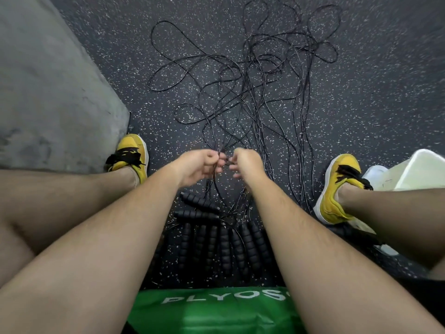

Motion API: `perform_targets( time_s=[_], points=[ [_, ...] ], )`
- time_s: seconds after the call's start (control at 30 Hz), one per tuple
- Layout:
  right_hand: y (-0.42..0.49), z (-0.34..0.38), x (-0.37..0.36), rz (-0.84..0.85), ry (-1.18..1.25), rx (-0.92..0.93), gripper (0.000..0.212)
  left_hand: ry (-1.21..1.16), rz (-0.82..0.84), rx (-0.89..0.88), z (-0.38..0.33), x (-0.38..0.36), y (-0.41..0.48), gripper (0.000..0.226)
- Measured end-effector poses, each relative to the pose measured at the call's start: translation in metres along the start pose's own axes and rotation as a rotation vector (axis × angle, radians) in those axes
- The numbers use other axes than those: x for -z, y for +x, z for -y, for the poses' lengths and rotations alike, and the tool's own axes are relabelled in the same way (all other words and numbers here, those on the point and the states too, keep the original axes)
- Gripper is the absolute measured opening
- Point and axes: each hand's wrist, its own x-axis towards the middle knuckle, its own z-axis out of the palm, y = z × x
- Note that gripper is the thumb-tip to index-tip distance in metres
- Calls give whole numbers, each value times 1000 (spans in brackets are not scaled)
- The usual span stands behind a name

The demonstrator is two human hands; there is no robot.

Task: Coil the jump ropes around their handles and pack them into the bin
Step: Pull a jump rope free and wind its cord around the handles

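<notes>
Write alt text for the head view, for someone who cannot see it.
A person's left hand and right hand pinch thin black ropes from a tangle spread over the speckled floor. A row of black foam handles lies on the floor nearer the person, and a white bin sits beside the right yellow shoe.

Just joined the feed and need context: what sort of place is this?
Most likely a gym: speckled black rubber flooring, a green box lettered PLYOS at the near edge, and jump ropes tangled on the floor ahead.

2 yellow shoes (133,147) rest on speckled floor (385,92); grey slab (48,92) at left.
</notes>
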Motion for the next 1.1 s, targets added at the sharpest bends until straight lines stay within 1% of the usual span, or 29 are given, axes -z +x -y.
perform_targets(
  time_s=[0.03,0.07,0.1,0.17,0.2,0.23,0.27,0.33,0.37,0.4,0.43,0.47,0.53,0.57,0.6,0.63,0.7,0.73,0.77,0.8,0.83,0.87,0.9,0.97,1.03,1.07,1.1],
  points=[
    [2,2,2,-49,39,41,41,38,92,52,6,4,-5,19],
    [1,4,3,-61,1,78,47,62,181,109,12,6,-10,18],
    [-2,7,1,-36,-42,95,48,74,259,163,16,7,-15,16],
    [-3,8,-9,55,-30,79,37,80,369,259,21,8,-21,16],
    [-3,7,-13,75,-25,74,27,85,385,289,21,9,-23,19],
    [-3,5,-16,81,-40,77,19,82,359,298,20,9,-23,23],
    [-2,1,-19,92,-65,80,15,66,288,281,17,8,-21,31],
    [-6,-5,-17,144,-142,83,12,-37,13,192,11,9,-11,45],
    [-11,-5,-13,195,-178,84,11,-132,-134,142,9,9,-5,44],
    [-17,-5,-9,272,-220,80,13,-226,-250,101,6,10,3,37],
    [-22,-4,-5,371,-280,57,13,-292,-324,71,3,9,9,31],
    [-27,-4,-1,479,-349,9,12,-328,-364,54,1,8,14,29],
    [-33,-6,6,676,-426,-98,10,-287,-415,42,0,6,18,25],
    [-33,-7,8,709,-419,-129,11,-225,-412,42,2,6,17,22],
    [-30,-7,7,662,-391,-132,13,-149,-367,45,5,7,14,24],
    [-27,-7,6,555,-333,-114,16,-75,-268,56,9,9,11,26],
    [-19,-3,2,333,-116,-82,18,79,41,145,15,10,-6,23],
    [-16,0,-2,280,2,-75,16,155,209,226,18,10,-16,20],
    [-14,2,-5,256,61,-51,14,207,350,313,20,8,-24,19],
    [-12,3,-8,247,62,-19,15,230,442,384,22,7,-29,20],
    [-10,3,-11,239,40,8,16,233,474,421,24,6,-30,24],
    [-11,4,-13,239,5,29,13,219,458,422,24,6,-31,29],
    [-14,4,-13,251,-36,43,12,182,387,385,23,7,-29,34],
    [-22,7,-11,323,-133,59,14,-8,124,232,18,11,-20,37],
    [-32,10,-5,454,-214,55,16,-296,-133,59,7,18,-12,33],
    [-37,11,-1,534,-235,48,16,-419,-210,-5,1,20,-9,30],
    [-43,12,3,626,-253,31,15,-494,-244,-51,-6,20,-6,28]
  ],
)
